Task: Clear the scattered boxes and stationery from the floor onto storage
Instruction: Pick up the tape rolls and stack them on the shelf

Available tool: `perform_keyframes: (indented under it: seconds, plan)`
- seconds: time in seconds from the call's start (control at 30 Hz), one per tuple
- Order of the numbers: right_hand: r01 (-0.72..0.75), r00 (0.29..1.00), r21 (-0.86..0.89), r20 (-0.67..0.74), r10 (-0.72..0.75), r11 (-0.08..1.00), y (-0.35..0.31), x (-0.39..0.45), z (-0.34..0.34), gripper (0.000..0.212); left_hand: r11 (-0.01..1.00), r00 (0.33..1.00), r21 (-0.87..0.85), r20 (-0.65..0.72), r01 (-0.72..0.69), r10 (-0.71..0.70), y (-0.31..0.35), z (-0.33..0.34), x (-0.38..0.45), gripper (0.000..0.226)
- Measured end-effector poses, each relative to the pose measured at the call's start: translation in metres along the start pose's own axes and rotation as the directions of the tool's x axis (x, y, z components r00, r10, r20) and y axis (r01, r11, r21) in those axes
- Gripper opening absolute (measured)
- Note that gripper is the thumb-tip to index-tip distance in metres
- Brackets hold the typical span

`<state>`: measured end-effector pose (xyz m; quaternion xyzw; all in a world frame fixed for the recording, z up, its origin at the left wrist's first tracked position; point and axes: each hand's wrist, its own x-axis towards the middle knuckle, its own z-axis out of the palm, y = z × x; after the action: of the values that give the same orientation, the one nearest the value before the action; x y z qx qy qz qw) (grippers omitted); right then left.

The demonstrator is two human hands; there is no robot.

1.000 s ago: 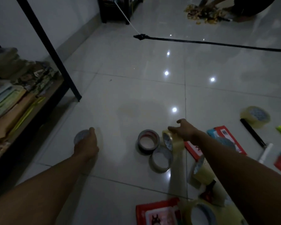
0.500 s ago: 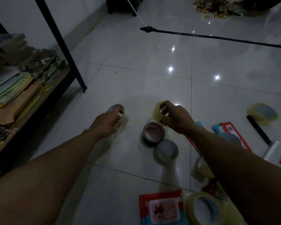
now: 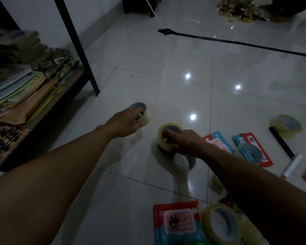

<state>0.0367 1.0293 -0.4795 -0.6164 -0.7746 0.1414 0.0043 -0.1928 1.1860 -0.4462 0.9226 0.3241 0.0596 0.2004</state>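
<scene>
We crouch over a glossy tiled floor (image 3: 148, 71) in a dim room, a low shelf (image 3: 48, 103) stacked with papers at our left. Our left hand (image 3: 125, 122) grips a clear tape roll (image 3: 143, 114), tilted, its hole facing up and away. Our right hand (image 3: 182, 142) pinches a yellowish tape roll (image 3: 168, 133) lying flat atop a dark roll (image 3: 163, 151), hole upward.

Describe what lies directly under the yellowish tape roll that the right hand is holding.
The right hand grips a yellowish tape roll that sits on top of a dark tape roll. Only the dark roll's side edge shows; its top and core are covered.
</scene>
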Motion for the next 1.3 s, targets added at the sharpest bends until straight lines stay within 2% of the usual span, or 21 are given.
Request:
perform_keyframes:
  seconds: [0.07, 0.13, 0.2, 0.27, 0.33, 0.43, 0.53, 0.6, 0.73, 0.83, 0.9, 0.97, 1.03, 1.1, 1.13, 1.2, 1.23, 1.3]
  plan:
    - [-0.018, 0.999, 0.177, -0.034, 0.024, 0.984, 0.001, -0.001, -0.004, 0.059, 0.998, 0.998, 0.013, -0.001, -0.059, 0.059, 0.01, -0.005, 0.005, 0.034]
    - [-0.028, 0.983, 0.29, -0.164, 0.078, 0.957, 0.003, -0.006, -0.011, 0.044, 0.99, 0.991, 0.042, 0.01, -0.134, 0.134, 0.023, -0.008, 0.01, 0.038]
    - [-0.07, 0.938, 0.283, -0.307, 0.159, 0.957, 0.007, -0.014, -0.018, 0.035, 0.975, 0.977, 0.074, 0.053, -0.212, 0.208, 0.037, -0.008, 0.015, 0.037]
    - [-0.156, 0.904, 0.235, -0.357, 0.235, 0.959, 0.013, -0.023, -0.022, 0.031, 0.955, 0.957, 0.098, 0.105, -0.279, 0.269, 0.049, -0.005, 0.019, 0.034]
    - [-0.313, 0.893, 0.186, -0.276, 0.355, 0.932, 0.02, -0.032, -0.021, 0.027, 0.939, 0.939, 0.11, 0.153, -0.326, 0.308, 0.06, 0.0, 0.022, 0.033]
    - [-0.543, 0.838, 0.108, 0.009, 0.545, 0.833, 0.026, -0.044, -0.016, 0.028, 0.916, 0.913, 0.141, 0.226, -0.376, 0.34, 0.073, 0.01, 0.024, 0.029]
    - [-0.594, 0.761, -0.012, 0.316, 0.566, 0.805, 0.024, -0.049, -0.007, 0.043, 0.886, 0.883, 0.171, 0.284, -0.43, 0.373, 0.079, 0.021, 0.022, 0.027]
    - [-0.613, 0.71, -0.023, 0.423, 0.563, 0.79, 0.022, -0.049, -0.002, 0.045, 0.854, 0.865, 0.214, 0.294, -0.474, 0.406, 0.081, 0.026, 0.021, 0.02]
    - [-0.667, 0.671, 0.052, 0.474, 0.57, 0.743, 0.018, -0.04, 0.001, 0.041, 0.827, 0.85, 0.239, 0.295, -0.509, 0.437, 0.083, 0.029, 0.022, 0.02]
    - [-0.698, 0.631, 0.029, 0.498, 0.595, 0.716, 0.013, -0.031, -0.001, 0.037, 0.826, 0.841, 0.213, 0.29, -0.522, 0.457, 0.081, 0.03, 0.022, 0.022]
    - [-0.711, 0.649, 0.04, 0.421, 0.634, 0.702, 0.014, -0.028, -0.003, 0.03, 0.82, 0.833, 0.193, 0.271, -0.538, 0.483, 0.08, 0.032, 0.022, 0.02]
    - [-0.722, 0.689, 0.205, 0.302, 0.659, 0.661, 0.024, -0.026, -0.001, 0.023, 0.82, 0.835, 0.172, 0.189, -0.547, 0.517, 0.078, 0.033, 0.022, 0.031]
    - [-0.714, 0.686, 0.392, 0.226, 0.691, 0.58, 0.03, -0.026, -0.004, 0.021, 0.859, 0.868, 0.131, 0.042, -0.496, 0.495, 0.075, 0.032, 0.02, 0.061]
    - [-0.694, 0.674, 0.524, 0.23, 0.702, 0.494, 0.034, -0.024, -0.007, 0.026, 0.932, 0.931, 0.037, -0.046, -0.36, 0.362, 0.068, 0.031, 0.017, 0.095]
    - [-0.684, 0.67, 0.577, 0.253, 0.698, 0.447, 0.032, -0.024, -0.01, 0.03, 0.964, 0.964, -0.039, -0.043, -0.265, 0.263, 0.065, 0.032, 0.015, 0.11]
    - [-0.655, 0.681, 0.662, 0.31, 0.663, 0.363, 0.027, -0.024, -0.016, 0.035, 0.971, 0.998, -0.236, 0.052, -0.029, 0.043, 0.059, 0.036, 0.013, 0.13]
    - [-0.628, 0.702, 0.702, 0.323, 0.635, 0.337, 0.025, -0.026, -0.018, 0.037, 0.938, 0.988, -0.333, 0.144, 0.101, -0.055, 0.056, 0.039, 0.013, 0.136]
    - [-0.551, 0.73, 0.801, 0.329, 0.599, 0.232, 0.021, -0.029, -0.022, 0.05, 0.82, 0.913, -0.458, 0.368, 0.343, -0.176, 0.05, 0.047, 0.011, 0.139]
